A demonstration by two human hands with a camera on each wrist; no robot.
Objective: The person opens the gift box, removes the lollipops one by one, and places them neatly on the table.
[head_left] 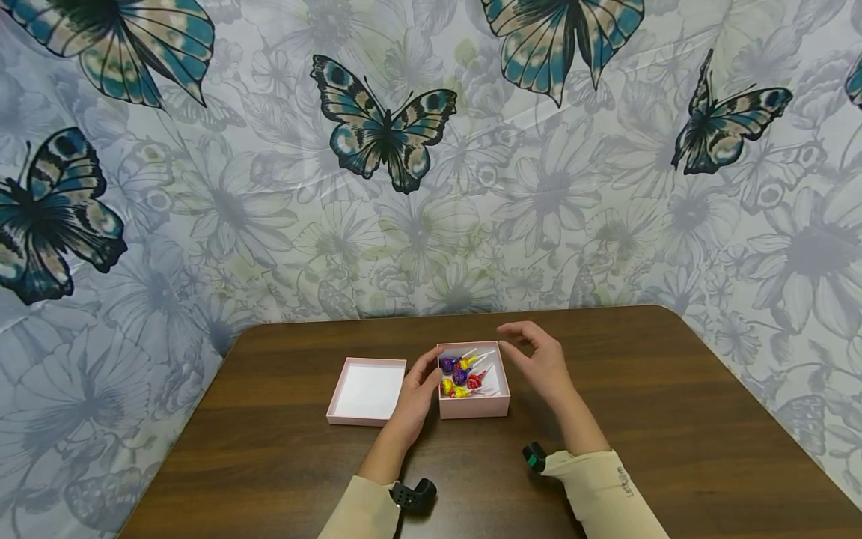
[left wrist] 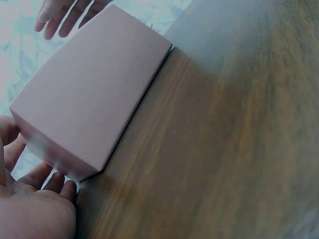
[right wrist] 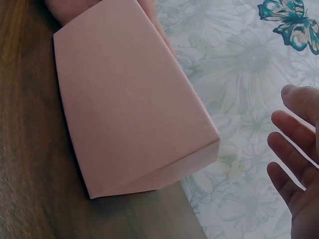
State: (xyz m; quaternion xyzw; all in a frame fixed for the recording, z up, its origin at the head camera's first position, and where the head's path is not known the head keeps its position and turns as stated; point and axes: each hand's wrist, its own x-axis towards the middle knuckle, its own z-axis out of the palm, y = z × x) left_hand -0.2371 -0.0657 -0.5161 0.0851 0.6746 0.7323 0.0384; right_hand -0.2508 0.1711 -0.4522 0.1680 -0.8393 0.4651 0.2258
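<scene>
A pink box (head_left: 474, 408) stands on the table with its top uncovered. Several lollipops (head_left: 461, 374) in purple, yellow and red wrappers lie inside, their white sticks at various angles. My left hand (head_left: 414, 397) rests with loose fingers against the box's left side. In the left wrist view, that hand (left wrist: 37, 209) touches the box's end wall. Just off the right rim, my right hand (head_left: 542, 367) hovers with fingers relaxed and nothing held. The right wrist view shows a gap between this hand (right wrist: 301, 154) and the box (right wrist: 129, 109); its walls hide the lollipops there.
To the left of the box lies a pink lid (head_left: 367, 391), white inside facing up. Dark bands sit on both wrists. The brown wooden table (head_left: 269, 479) ends at a butterfly-and-flower backdrop (head_left: 431, 247) behind.
</scene>
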